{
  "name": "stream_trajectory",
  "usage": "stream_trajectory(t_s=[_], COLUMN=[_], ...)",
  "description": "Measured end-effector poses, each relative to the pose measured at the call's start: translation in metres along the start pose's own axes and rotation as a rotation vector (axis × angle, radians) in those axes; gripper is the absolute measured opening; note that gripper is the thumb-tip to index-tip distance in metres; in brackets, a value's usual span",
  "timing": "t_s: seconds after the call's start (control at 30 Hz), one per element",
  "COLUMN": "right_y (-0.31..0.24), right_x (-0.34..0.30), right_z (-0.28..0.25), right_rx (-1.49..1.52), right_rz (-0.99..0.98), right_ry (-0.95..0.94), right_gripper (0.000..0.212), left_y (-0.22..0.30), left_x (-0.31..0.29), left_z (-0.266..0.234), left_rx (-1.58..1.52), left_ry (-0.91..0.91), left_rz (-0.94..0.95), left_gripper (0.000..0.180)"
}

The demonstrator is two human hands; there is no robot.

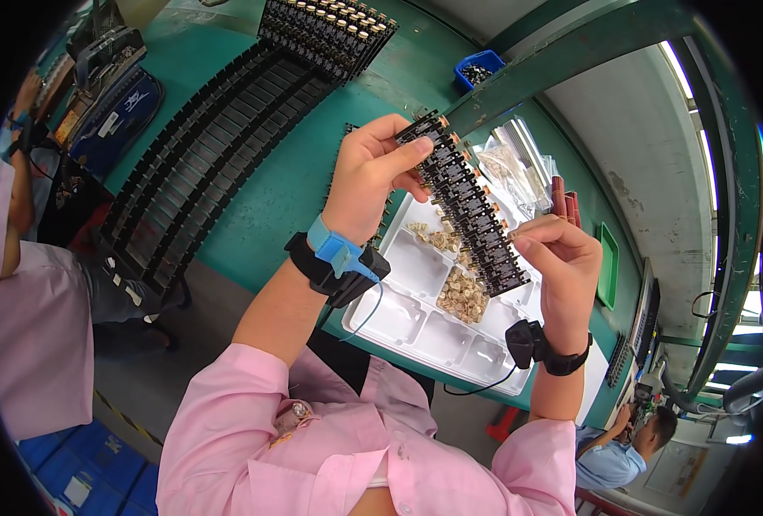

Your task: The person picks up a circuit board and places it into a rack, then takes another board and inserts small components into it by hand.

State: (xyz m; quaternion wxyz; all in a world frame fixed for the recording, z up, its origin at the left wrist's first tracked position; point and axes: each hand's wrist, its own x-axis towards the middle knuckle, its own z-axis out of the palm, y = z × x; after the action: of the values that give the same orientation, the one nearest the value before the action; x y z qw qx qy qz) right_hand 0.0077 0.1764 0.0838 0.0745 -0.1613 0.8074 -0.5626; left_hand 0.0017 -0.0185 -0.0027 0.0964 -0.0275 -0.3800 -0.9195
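My left hand grips a long black circuit board panel by its upper end, the thumb lying on its face. The panel is tilted, and small gold-coloured parts line its right edge. Beside that edge, the thumb and forefinger of my right hand are pinched together; whatever lies between them is too small to make out. Underneath is a white compartment tray, partly hidden by the panel. Small brass-coloured pieces are heaped in some of its compartments.
A long black slotted rack stretches across the green table, with boards standing at its far end. Beyond the tray lie clear plastic bags, a blue bin and a green tray. Co-workers are at left and lower right.
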Motion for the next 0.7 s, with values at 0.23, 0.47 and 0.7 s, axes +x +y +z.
stream_trajectory(t_s=[0.23, 0.47, 0.7], right_y=[-0.0026, 0.0003, 0.0041], right_x=[0.0015, -0.0014, -0.0009], right_z=[-0.0018, -0.0011, 0.0025], right_rx=[0.0, -0.129, -0.374], right_rz=[0.033, -0.059, -0.285], right_ry=[-0.035, -0.025, 0.009], right_gripper=[0.003, 0.007, 0.006], left_y=[-0.0001, 0.0003, -0.0013], left_x=[0.0006, 0.0003, 0.001], left_z=[-0.0001, -0.0003, -0.0016], left_rx=[0.008, 0.017, 0.005], left_ry=[0.014, 0.03, 0.042], left_rz=[0.007, 0.003, -0.007], left_gripper=[0.01, 0.01, 0.01])
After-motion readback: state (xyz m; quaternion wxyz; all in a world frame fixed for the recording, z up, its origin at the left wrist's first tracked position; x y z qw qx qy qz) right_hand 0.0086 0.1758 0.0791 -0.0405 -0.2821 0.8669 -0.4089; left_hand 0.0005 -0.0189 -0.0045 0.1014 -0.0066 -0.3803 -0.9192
